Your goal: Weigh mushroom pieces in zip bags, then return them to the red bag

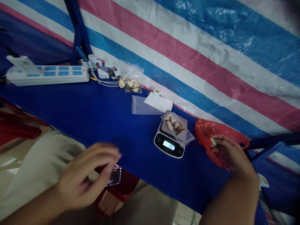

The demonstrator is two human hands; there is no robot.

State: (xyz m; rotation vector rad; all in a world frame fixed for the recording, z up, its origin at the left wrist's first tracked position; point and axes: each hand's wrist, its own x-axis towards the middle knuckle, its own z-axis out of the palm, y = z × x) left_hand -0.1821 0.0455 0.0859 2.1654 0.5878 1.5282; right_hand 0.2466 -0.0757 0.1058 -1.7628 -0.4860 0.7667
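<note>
My right hand (226, 151) pinches a small pale dried mushroom slice (213, 141) over a crumpled red plastic bag (203, 128). Left of that bag stands a digital kitchen scale (157, 142) with a lit display; its digits look like 10.0, the decimal point being hard to read. A clear zip bag holding several dried mushroom slices (174, 124) lies on its plate, one end hanging over the side. In front of the table edge my left hand (86, 175) hovers, slightly blurred, fingers loosely curved and thumb apart, with nothing seen in it.
On the blue table (93, 109) lie a flat clear zip bag (142, 105), a white card (158, 101) and filled mushroom bags (134, 86). A power strip (51, 79) with cables sits at the back left. A lit phone (115, 178) rests below the edge. A striped tarp (187, 56) hangs behind.
</note>
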